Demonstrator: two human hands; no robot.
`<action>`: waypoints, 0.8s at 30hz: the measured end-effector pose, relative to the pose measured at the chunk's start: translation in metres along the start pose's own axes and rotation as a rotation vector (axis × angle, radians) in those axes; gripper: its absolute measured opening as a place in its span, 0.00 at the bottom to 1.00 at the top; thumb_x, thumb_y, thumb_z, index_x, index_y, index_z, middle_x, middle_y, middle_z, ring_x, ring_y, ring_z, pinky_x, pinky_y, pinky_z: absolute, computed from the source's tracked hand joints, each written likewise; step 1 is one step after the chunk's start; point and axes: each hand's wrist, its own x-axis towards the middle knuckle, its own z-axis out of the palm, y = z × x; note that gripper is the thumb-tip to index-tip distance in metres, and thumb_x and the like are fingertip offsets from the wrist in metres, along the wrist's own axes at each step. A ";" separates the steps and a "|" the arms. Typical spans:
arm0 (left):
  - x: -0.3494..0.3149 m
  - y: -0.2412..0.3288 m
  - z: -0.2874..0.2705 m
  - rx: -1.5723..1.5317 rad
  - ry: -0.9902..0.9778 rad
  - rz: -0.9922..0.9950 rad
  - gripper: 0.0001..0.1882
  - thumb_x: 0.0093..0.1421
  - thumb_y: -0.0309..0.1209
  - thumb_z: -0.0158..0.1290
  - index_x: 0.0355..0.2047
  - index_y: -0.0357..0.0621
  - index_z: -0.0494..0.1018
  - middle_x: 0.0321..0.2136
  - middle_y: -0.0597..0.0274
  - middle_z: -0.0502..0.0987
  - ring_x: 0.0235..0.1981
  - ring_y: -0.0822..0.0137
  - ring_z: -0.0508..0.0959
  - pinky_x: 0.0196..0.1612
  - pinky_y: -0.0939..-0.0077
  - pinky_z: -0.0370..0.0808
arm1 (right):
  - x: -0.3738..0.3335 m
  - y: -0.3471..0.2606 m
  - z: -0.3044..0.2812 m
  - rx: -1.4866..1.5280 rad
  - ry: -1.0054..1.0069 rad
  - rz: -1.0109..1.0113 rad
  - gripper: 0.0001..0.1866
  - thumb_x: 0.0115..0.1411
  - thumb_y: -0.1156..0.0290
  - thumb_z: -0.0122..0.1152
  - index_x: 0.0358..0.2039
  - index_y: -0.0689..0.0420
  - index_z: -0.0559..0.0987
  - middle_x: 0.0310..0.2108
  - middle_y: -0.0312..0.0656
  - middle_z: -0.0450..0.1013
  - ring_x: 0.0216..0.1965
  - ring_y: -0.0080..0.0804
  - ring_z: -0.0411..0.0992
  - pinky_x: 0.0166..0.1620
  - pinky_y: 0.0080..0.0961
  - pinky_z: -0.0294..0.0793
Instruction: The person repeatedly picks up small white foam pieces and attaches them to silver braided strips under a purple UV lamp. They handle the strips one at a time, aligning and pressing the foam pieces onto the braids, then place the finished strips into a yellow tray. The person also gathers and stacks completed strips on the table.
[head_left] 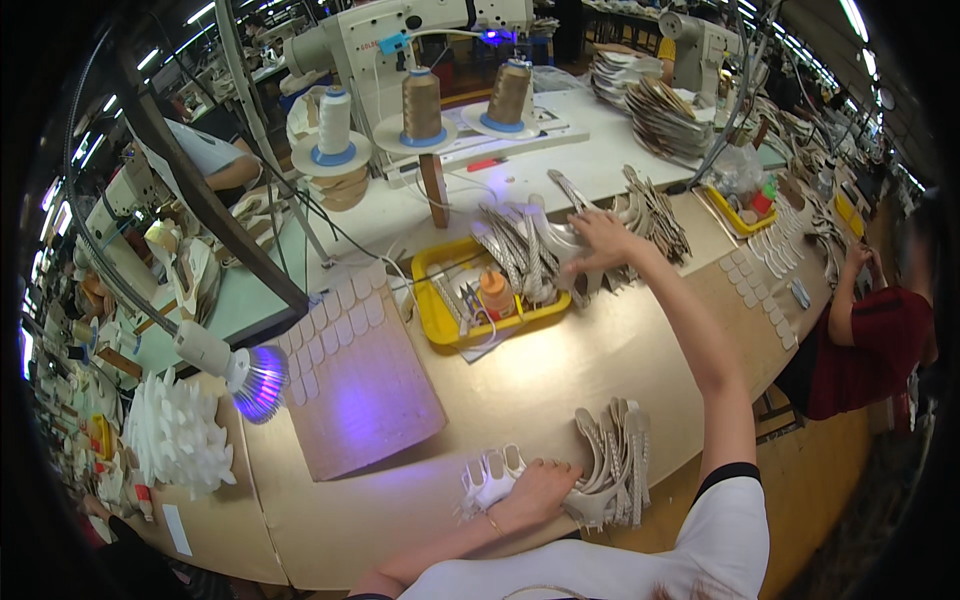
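Observation:
My right arm stretches far across the table, and my right hand (605,240) is open, fingers spread over a pile of pale shoe upper pieces (548,235). Braided and grey strap pieces (655,222) lie just beyond it. Close to my body, my left hand (540,492) is closed at a bundle of beige shoe straps (618,460) with stitched edges; its fingertips are partly hidden among them. White looped shoe pieces (488,480) lie against its wrist side.
A yellow tray (430,318) holds an orange-capped bottle (495,292) and strap pieces. Left of it lies a board (370,420) with rows of pale tabs. A lamp (255,380) hangs low on the left. Thread cones (421,105) stand at the back. Another person (870,345) works at right.

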 end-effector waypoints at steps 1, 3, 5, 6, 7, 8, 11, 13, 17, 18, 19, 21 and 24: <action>0.000 0.000 0.000 0.001 -0.004 0.002 0.25 0.42 0.30 0.64 0.40 0.44 0.66 0.34 0.56 0.75 0.39 0.54 0.77 0.43 0.62 0.71 | 0.001 0.000 0.005 0.041 0.001 -0.014 0.62 0.40 0.31 0.62 0.65 0.60 0.52 0.65 0.53 0.51 0.67 0.47 0.48 0.67 0.50 0.42; 0.001 -0.002 -0.001 -0.005 0.002 0.026 0.23 0.42 0.28 0.63 0.39 0.42 0.67 0.32 0.55 0.75 0.38 0.55 0.77 0.42 0.63 0.71 | 0.006 -0.001 0.006 -0.004 0.003 -0.051 0.61 0.40 0.32 0.63 0.66 0.61 0.52 0.66 0.52 0.50 0.68 0.47 0.47 0.68 0.49 0.41; 0.003 -0.005 -0.001 -0.013 -0.014 0.038 0.22 0.42 0.27 0.62 0.38 0.40 0.68 0.31 0.54 0.75 0.37 0.54 0.77 0.41 0.63 0.71 | 0.014 -0.004 0.001 -0.048 0.011 -0.087 0.62 0.39 0.35 0.65 0.66 0.61 0.51 0.67 0.49 0.49 0.68 0.44 0.45 0.68 0.47 0.39; 0.004 -0.006 0.000 -0.015 -0.031 0.037 0.22 0.42 0.27 0.62 0.38 0.41 0.67 0.32 0.55 0.75 0.38 0.54 0.77 0.41 0.62 0.71 | 0.022 -0.006 -0.003 -0.050 -0.038 -0.085 0.63 0.38 0.36 0.67 0.66 0.61 0.51 0.66 0.50 0.51 0.67 0.44 0.48 0.68 0.45 0.42; 0.005 -0.007 0.000 -0.018 -0.049 0.035 0.23 0.42 0.28 0.63 0.39 0.42 0.67 0.33 0.55 0.75 0.38 0.54 0.77 0.42 0.62 0.71 | 0.031 -0.006 -0.008 -0.040 -0.080 -0.100 0.63 0.36 0.37 0.68 0.65 0.62 0.52 0.65 0.51 0.53 0.66 0.43 0.51 0.67 0.44 0.46; 0.005 -0.007 0.001 -0.023 -0.062 0.032 0.24 0.42 0.29 0.63 0.40 0.43 0.66 0.33 0.55 0.75 0.39 0.54 0.77 0.43 0.61 0.71 | 0.040 -0.006 -0.012 -0.033 -0.114 -0.122 0.64 0.35 0.37 0.70 0.65 0.62 0.52 0.64 0.51 0.55 0.65 0.42 0.54 0.66 0.42 0.50; 0.006 -0.009 0.002 -0.040 -0.078 0.032 0.23 0.43 0.28 0.62 0.39 0.42 0.66 0.34 0.54 0.75 0.39 0.53 0.77 0.43 0.61 0.71 | 0.066 -0.002 -0.019 0.226 -0.447 0.012 0.61 0.35 0.42 0.74 0.63 0.62 0.56 0.55 0.51 0.68 0.57 0.39 0.66 0.60 0.34 0.63; 0.006 -0.009 0.002 -0.064 -0.046 0.031 0.22 0.43 0.28 0.62 0.39 0.41 0.67 0.34 0.53 0.75 0.40 0.53 0.77 0.44 0.61 0.71 | 0.078 -0.001 -0.015 0.401 -0.557 -0.064 0.58 0.33 0.42 0.76 0.60 0.61 0.61 0.52 0.49 0.70 0.52 0.40 0.69 0.56 0.32 0.68; 0.005 -0.009 0.002 -0.077 -0.035 0.032 0.21 0.44 0.29 0.61 0.38 0.41 0.67 0.34 0.53 0.76 0.41 0.52 0.77 0.44 0.60 0.71 | 0.089 -0.002 -0.007 0.511 -0.615 -0.096 0.48 0.33 0.43 0.78 0.51 0.61 0.73 0.48 0.45 0.74 0.45 0.39 0.73 0.50 0.31 0.72; 0.005 -0.010 0.001 -0.086 -0.045 0.030 0.21 0.44 0.29 0.61 0.39 0.41 0.67 0.34 0.52 0.76 0.41 0.52 0.77 0.44 0.60 0.71 | 0.090 -0.002 -0.007 0.485 -0.644 -0.087 0.46 0.33 0.43 0.78 0.49 0.61 0.75 0.46 0.44 0.75 0.44 0.39 0.74 0.49 0.31 0.72; 0.006 -0.010 0.001 -0.097 -0.046 0.031 0.21 0.44 0.29 0.61 0.39 0.41 0.67 0.34 0.52 0.76 0.41 0.52 0.77 0.44 0.60 0.71 | 0.092 -0.003 -0.007 0.464 -0.656 -0.041 0.43 0.34 0.43 0.77 0.47 0.60 0.77 0.44 0.44 0.76 0.43 0.38 0.74 0.48 0.30 0.72; 0.007 -0.010 0.001 -0.108 -0.040 0.030 0.21 0.44 0.29 0.60 0.39 0.40 0.67 0.34 0.52 0.76 0.41 0.52 0.77 0.43 0.60 0.71 | 0.094 -0.006 -0.010 0.402 -0.672 0.055 0.38 0.36 0.44 0.77 0.42 0.60 0.80 0.40 0.43 0.78 0.41 0.36 0.75 0.47 0.29 0.72; 0.007 -0.010 0.001 -0.090 -0.048 0.014 0.21 0.44 0.29 0.60 0.38 0.41 0.67 0.33 0.53 0.76 0.40 0.52 0.77 0.43 0.60 0.71 | 0.095 -0.010 -0.013 0.326 -0.600 0.038 0.36 0.35 0.46 0.77 0.40 0.60 0.81 0.38 0.44 0.78 0.40 0.37 0.76 0.46 0.29 0.72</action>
